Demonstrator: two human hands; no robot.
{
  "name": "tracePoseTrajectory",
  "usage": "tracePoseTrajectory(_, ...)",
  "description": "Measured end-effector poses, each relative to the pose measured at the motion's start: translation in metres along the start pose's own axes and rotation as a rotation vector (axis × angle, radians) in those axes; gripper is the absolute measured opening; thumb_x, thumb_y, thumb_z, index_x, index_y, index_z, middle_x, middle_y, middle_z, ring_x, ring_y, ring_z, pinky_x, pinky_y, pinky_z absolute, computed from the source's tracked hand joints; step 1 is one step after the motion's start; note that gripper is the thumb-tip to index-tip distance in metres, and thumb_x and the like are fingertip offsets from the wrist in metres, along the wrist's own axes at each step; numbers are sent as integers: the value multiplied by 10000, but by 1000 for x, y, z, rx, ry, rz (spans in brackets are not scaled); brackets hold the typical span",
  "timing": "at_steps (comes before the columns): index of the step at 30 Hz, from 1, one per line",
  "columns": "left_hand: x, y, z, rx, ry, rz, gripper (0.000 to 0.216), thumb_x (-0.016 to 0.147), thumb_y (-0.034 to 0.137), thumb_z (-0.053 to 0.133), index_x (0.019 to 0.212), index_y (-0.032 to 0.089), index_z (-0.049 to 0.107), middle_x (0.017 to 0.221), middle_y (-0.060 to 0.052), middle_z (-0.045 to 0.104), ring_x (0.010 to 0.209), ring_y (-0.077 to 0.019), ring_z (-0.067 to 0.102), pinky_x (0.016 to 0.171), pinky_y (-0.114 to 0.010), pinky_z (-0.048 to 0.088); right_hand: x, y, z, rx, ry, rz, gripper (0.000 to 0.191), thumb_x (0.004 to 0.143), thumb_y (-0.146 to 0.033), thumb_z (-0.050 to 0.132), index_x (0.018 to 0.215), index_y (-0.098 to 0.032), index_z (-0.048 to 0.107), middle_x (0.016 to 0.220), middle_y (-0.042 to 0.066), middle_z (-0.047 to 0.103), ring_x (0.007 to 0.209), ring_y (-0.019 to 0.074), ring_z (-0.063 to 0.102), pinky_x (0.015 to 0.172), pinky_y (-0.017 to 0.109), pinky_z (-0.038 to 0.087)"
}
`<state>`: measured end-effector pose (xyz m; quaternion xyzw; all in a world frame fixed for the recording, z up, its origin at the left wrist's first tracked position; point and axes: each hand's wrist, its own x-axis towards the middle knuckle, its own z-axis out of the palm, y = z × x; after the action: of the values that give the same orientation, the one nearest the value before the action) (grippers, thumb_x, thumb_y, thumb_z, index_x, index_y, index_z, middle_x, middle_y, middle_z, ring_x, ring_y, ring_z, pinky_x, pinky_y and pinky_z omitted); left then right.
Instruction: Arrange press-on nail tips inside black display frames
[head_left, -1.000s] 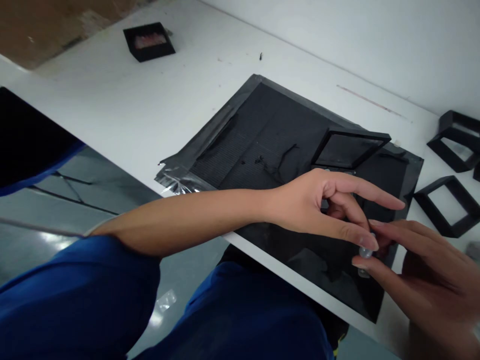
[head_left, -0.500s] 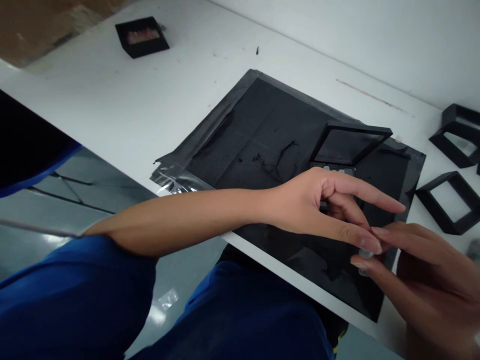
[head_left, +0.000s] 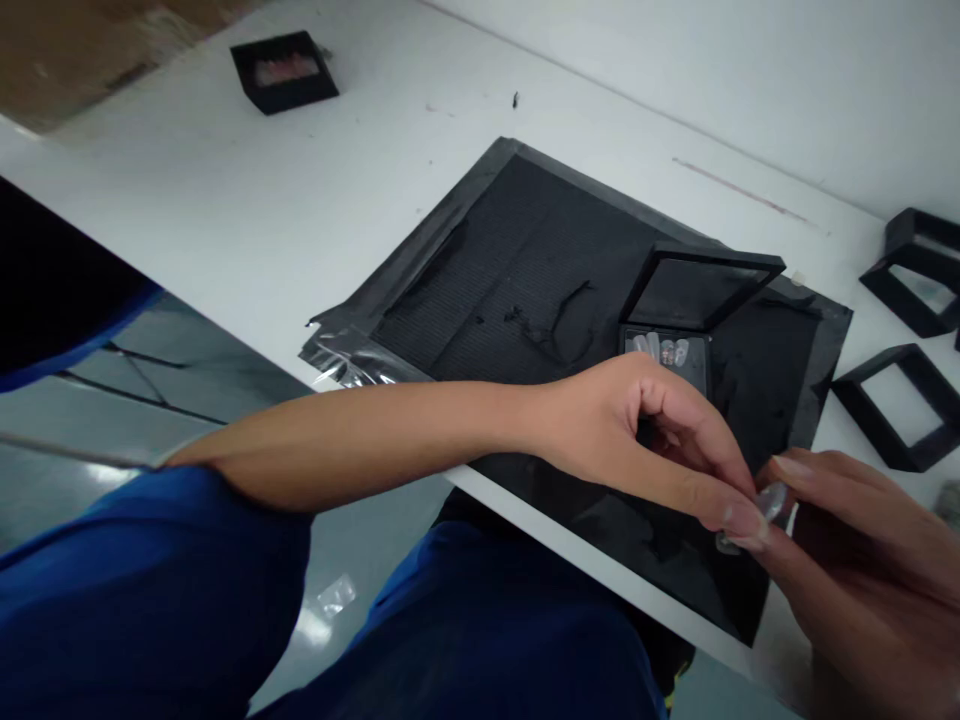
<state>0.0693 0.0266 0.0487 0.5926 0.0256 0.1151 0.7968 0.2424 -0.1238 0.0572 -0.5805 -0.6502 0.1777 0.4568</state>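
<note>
- Several nail-shaped pieces [head_left: 667, 352] are already laid in the open case [head_left: 699, 370] at three o'clock; its lid [head_left: 697, 294] is raised.
- One clear piece [head_left: 774, 497], at four o'clock, is outside the case, pinched narrowly between the left hand [head_left: 622, 420] and right hand [head_left: 862, 560]; another clear bit [head_left: 726, 544] is glimpsed beside it.
- Much of the case is hidden by the left hand, so what is left unfilled cannot be told.

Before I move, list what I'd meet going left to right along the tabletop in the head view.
Black box with reddish contents, small black scrap, open black case with raised lid, nearer black frame at right.
</note>
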Motion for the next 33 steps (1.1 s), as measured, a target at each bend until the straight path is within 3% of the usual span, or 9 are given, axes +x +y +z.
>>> tracePoseTrajectory(5, -1, -3, -2, -87, -16, -34, 149, 736, 112, 801, 873, 138, 749, 824, -19, 766, 693, -62, 680, 658, -143, 558, 2, -2, 6, 183, -88, -13, 626, 842, 21, 638, 1352, -342, 637, 923, 11, 697, 702, 121, 638, 527, 257, 530)
tracePoseTrajectory(9, 1, -4, -4, -82, -42, -5, 154, 738, 98, 795, 880, 154, 770, 784, -7, 755, 703, -62, 692, 674, -133, 560, 3, 0, 1, 201, -192, -33, 629, 884, -23, 582, 1418, -355, 577, 1021, 22, 709, 727, 129, 654, 516, 260, 523)
tracePoseTrajectory(14, 6, -9, -3, -155, -68, 72, 136, 710, 69, 803, 784, 181, 782, 761, 9, 759, 728, -66, 711, 729, -138, 590, 5, 2, -4, 215, -247, -8, 600, 896, -74, 577, 1399, -401, 589, 958, 15, 712, 725, 156, 666, 502, 278, 511)
tracePoseTrajectory(21, 5, -14, -3, -144, -75, 59, 134, 753, 107, 796, 874, 164, 784, 848, -27, 783, 813, -107, 738, 846, -223, 633, -3, 3, -1, 117, -96, 75, 562, 900, -145, 633, 1390, -417, 591, 921, 7, 717, 686, 160, 639, 532, 299, 513)
tracePoseTrajectory(29, 3, -15, 2, -50, 0, 103, 32, 826, 162, 751, 854, 146, 749, 789, -17, 767, 700, -63, 711, 678, -153, 588, -3, -3, 1, 195, -24, 80, 447, 847, -136, 693, 1223, -378, 714, 881, 17, 713, 687, 167, 607, 490, 299, 445)
tracePoseTrajectory(33, 2, -20, 3, 244, 125, 290, 104, 813, 234, 782, 858, 144, 757, 751, -9, 743, 609, -42, 635, 583, -159, 512, -4, -3, 4, 270, 19, 174, 291, 853, -147, 701, 1071, -332, 750, 823, 8, 686, 734, 159, 599, 589, 305, 491)
